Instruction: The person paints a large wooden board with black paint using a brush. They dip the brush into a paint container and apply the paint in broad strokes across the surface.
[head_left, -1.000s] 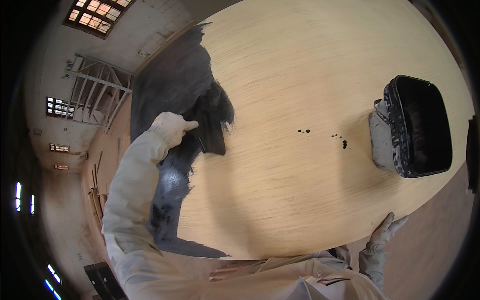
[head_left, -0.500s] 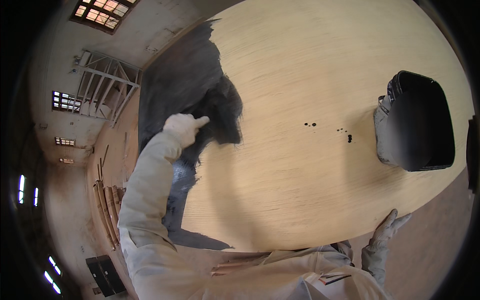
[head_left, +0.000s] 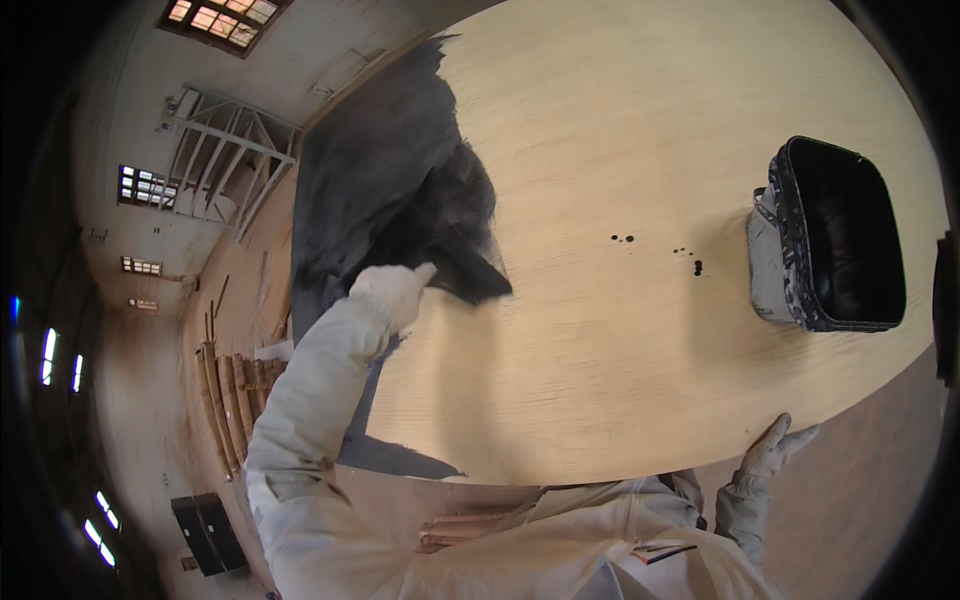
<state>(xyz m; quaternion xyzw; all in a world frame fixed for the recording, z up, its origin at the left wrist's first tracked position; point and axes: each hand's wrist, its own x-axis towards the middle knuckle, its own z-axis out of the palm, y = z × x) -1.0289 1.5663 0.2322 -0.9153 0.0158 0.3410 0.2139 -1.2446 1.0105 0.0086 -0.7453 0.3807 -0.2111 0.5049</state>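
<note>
A pale wooden board [head_left: 600, 370] spreads out in front of me, its left part coated in wet-looking black paint [head_left: 385, 160]. My left hand [head_left: 388, 292], in a whitish glove, is closed at the ragged border of the paint. It grips what looks like a broad paintbrush [head_left: 468, 270], so black that it blends with the coating; its handle is hidden in the fist. At the board's near right edge rests my right hand [head_left: 770, 450], gloved and paint-smudged, with fingers apart and nothing held.
A paint-stained bucket [head_left: 790, 250] with a black interior stands on the board's right side. Small black drips [head_left: 698, 267] dot the wood left of it. Beyond the board are a white metal frame [head_left: 232, 150], brown rolls or poles [head_left: 228, 405] and a black case [head_left: 208, 535].
My left hand and the brush have moved a little right and toward me, spreading black over bare wood at the border. The right hand stays at the edge.
</note>
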